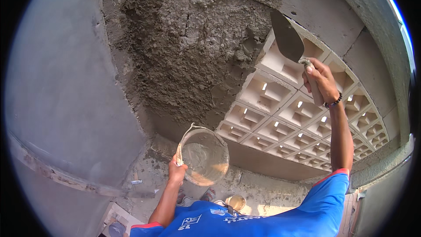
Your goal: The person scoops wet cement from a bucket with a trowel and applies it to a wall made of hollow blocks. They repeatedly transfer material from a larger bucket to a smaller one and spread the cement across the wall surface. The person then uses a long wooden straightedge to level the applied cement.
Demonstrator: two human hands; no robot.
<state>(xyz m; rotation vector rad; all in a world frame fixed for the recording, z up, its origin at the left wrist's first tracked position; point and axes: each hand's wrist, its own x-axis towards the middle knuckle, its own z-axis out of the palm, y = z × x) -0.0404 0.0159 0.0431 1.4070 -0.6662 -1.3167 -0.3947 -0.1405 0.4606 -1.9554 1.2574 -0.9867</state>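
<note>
My right hand is closed around the wooden handle of a pointed trowel, raised in front of a panel of pale breeze blocks. The trowel's blade points up and to the left, near the edge of a rough mortar patch on the wall. Lower down, my left hand grips the rim and handle side of a bucket. Grey mortar residue coats the inside of this bucket, which is tilted so that its mouth shows.
Smooth grey plaster covers the left wall. On the floor below stand a second small bucket near my feet and a pale box with a dark container. A ledge runs along the left wall.
</note>
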